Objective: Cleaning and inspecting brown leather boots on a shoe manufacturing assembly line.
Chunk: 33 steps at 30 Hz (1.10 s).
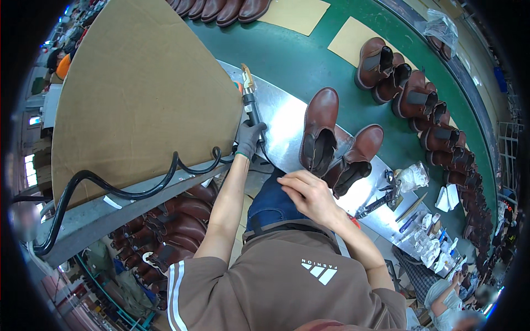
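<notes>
- Our right hand [309, 193] rests bare and loosely curled on our thigh, holding nothing, just beside the nearer boot [353, 160].
- Our gloved left hand [249, 138] is closed around a hose-fed tool [249, 96], tip away from us.
- Two boots stand on the metal bench [281, 118]; the tool touches neither, so their work looks unstarted.
- More boots [419, 105] line the green belt [309, 60].

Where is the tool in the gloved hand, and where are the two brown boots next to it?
tool [249, 96], head view, on its black handle.
left boot [322, 118], head view, on its toe top.
right boot [365, 144], head view, on its toe top.
</notes>
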Available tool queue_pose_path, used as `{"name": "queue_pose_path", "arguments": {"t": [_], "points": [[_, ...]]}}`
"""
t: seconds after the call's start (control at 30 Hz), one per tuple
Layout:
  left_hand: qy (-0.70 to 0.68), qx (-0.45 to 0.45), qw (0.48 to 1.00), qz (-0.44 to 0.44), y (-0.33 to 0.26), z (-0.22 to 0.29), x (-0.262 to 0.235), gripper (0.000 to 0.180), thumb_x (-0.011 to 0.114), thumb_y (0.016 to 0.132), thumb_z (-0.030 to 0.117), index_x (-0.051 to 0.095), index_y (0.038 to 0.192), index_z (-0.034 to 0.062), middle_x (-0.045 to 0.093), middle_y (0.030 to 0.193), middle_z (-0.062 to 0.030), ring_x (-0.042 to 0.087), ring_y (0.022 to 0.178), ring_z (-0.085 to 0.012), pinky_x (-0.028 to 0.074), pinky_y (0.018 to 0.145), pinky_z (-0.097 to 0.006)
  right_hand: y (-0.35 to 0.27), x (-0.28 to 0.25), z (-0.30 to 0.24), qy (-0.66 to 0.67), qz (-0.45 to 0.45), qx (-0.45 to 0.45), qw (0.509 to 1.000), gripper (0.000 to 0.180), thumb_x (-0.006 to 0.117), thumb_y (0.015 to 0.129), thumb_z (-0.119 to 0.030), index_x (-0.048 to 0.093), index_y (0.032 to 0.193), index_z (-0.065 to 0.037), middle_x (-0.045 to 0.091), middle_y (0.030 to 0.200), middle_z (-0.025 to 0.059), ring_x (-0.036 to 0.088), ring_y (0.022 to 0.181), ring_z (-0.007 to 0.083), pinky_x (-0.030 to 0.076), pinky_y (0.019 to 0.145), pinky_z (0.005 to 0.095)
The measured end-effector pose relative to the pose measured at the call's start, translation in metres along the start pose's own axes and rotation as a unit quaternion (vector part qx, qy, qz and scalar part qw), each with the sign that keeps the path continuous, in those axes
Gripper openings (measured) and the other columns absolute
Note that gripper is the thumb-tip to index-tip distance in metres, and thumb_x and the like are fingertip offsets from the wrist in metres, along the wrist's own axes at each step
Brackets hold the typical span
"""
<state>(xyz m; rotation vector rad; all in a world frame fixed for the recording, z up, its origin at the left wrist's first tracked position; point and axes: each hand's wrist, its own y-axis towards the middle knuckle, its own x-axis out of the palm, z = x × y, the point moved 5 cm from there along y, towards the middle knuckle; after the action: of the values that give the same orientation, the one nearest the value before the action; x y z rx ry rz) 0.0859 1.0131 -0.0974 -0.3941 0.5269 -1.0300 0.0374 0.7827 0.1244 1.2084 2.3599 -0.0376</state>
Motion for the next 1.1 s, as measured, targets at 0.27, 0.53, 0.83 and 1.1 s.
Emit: {"name": "queue_pose_path", "arguments": {"t": [0.27,0.53,0.83,1.1], "points": [[-0.386,-0.173,0.829,-0.365,-0.038,0.017,0.025,0.013,0.056,0.086,0.018,0.049,0.080,0.0087,0.049,0.059,0.0008,0.042,0.039,-0.0086,0.036,0.036,-0.023,0.023,0.058,0.058,0.109,0.110,0.193,0.969,0.044,0.061,0.086,-0.020,0.049,0.119,0.006,0.056,0.106,0.0196,0.056,0.099,0.0303,0.047,0.081,0.0358],[-0.612,-0.171,0.535,-0.557,-0.102,0.056,0.035,0.013,0.044,0.093,0.015,0.045,0.089,0.0029,0.043,0.059,-0.0001,0.040,0.036,-0.0078,0.031,0.030,-0.021,0.071,0.086,0.113,0.454,-0.011,0.450,0.769,0.054,0.043,0.092,-0.050,0.060,0.109,-0.002,0.064,0.103,0.0112,0.057,0.092,0.0173,0.038,0.075,0.0255],[-0.414,-0.149,0.774,-0.455,-0.145,0.015,-0.002,0.020,0.058,0.086,0.013,0.047,0.098,0.0008,0.052,0.067,-0.0059,0.055,0.052,-0.0142,0.045,0.045,-0.025,0.093,0.113,0.133,0.413,0.118,0.349,0.833,0.024,0.059,0.087,-0.015,0.053,0.100,0.004,0.065,0.088,0.0117,0.061,0.074,0.0143,0.048,0.066,0.0271],[0.175,0.011,0.962,-0.207,-0.181,-0.046,-0.123,0.032,0.063,0.076,0.012,0.053,0.102,-0.0037,0.063,0.082,-0.0135,0.062,0.070,-0.0206,0.049,0.067,-0.032,0.111,0.146,0.168,0.428,0.115,0.373,0.815,0.016,0.059,0.087,-0.010,0.055,0.095,0.004,0.062,0.078,0.0085,0.059,0.071,0.0146,0.046,0.063,0.0291]]}}
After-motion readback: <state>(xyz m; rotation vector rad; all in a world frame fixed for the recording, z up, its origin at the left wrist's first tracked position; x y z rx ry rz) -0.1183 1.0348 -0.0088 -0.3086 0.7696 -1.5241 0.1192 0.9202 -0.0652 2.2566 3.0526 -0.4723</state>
